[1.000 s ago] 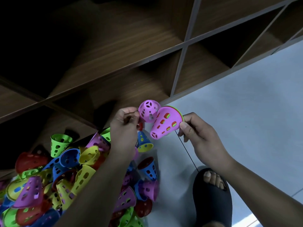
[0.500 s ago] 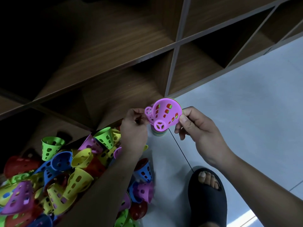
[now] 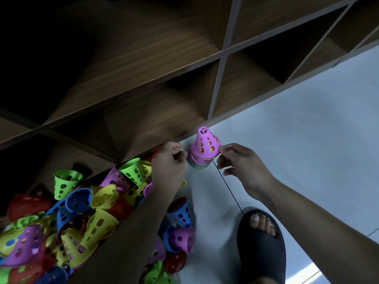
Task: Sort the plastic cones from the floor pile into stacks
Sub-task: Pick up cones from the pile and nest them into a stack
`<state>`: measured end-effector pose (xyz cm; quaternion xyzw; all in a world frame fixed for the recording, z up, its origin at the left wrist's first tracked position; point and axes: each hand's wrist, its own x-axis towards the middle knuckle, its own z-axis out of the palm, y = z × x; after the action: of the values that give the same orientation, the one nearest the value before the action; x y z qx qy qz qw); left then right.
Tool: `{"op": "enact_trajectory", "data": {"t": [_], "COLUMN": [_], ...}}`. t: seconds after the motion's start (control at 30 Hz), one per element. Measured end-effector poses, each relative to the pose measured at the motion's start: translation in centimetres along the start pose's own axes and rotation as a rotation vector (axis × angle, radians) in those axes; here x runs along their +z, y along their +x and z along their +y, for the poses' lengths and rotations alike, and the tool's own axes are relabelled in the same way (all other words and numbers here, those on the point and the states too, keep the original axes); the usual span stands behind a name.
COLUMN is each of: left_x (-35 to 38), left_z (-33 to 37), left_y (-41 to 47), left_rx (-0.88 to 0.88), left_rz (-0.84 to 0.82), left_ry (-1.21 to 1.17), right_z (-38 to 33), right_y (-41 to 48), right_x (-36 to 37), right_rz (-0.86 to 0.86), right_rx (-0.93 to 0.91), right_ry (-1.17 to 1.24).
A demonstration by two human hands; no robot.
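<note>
Now the right hand [image 3: 240,160] is pinching the pink cone [image 3: 206,143] by its rim, seating it on the stack [image 3: 200,166] on the floor. The left hand [image 3: 171,162] is curling its fingers beside it; what they are grasping, I cannot tell. Next it is probably calling for release, then another cone from the pile [image 3: 92,201].

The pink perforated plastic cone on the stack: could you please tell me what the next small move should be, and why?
Probably the right hand should let go. Its fingertips pinch the rim of the pink perforated plastic cone, which already sits point-up atop the multicoloured stack of cones on the pale floor.

2 hands [image 3: 171,163] [image 3: 242,162], 1 stack [image 3: 205,148] + 1 pile [image 3: 82,212]
</note>
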<state>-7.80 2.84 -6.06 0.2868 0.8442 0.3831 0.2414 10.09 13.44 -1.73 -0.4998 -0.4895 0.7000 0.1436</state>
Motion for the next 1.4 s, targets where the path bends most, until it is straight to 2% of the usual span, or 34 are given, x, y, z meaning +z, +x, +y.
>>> {"op": "enact_trajectory", "data": {"t": [0.13, 0.3, 0.4, 0.53, 0.7, 0.97, 1.13, 1.23, 1.4], "left_x": [-1.8, -3.9, -4.1, -3.6, -3.1, -2.5, -3.0, -3.8, -5.7], "left_z": [-1.9, -4.1, -5.4, -6.7, -7.4, -8.0, -7.6, -7.3, -5.5], "left_y": [0.0, -0.7, -1.6, -2.6, -2.3, -2.2, -2.4, -2.2, -2.1], "left_rx": [0.031, 0.066, 0.115, 0.165, 0.236, 0.255, 0.298, 0.270, 0.172], "left_rz": [0.020, -0.057, -0.156, -0.230, -0.213, -0.203, -0.145, -0.111, -0.036], "left_ry": [0.108, 0.277, 0.358, 0.451, 0.516, 0.637, 0.606, 0.543, 0.360], "right_z": [1.7, 5.1, 7.2, 9.8, 11.4, 12.5, 12.9, 11.2, 6.3], "right_y": [0.6, -0.3, -1.1, -1.8, -2.2, -1.1, -0.6, -0.9, -1.7], "right_x": [0.3, 2.2, 3.5, 5.1, 6.2, 5.6, 4.7, 4.2, 3.0], "right_rz": [-0.023, -0.118, -0.209, -0.368, -0.495, -0.363, -0.402, -0.361, -0.242], "right_rx": [0.074, 0.048, -0.073, -0.333, -0.435, -0.529, -0.597, -0.583, -0.492], "right_ry": [-0.140, -0.456, -0.664, -0.928, -1.167, -1.221, -1.199, -1.093, -0.707]}}
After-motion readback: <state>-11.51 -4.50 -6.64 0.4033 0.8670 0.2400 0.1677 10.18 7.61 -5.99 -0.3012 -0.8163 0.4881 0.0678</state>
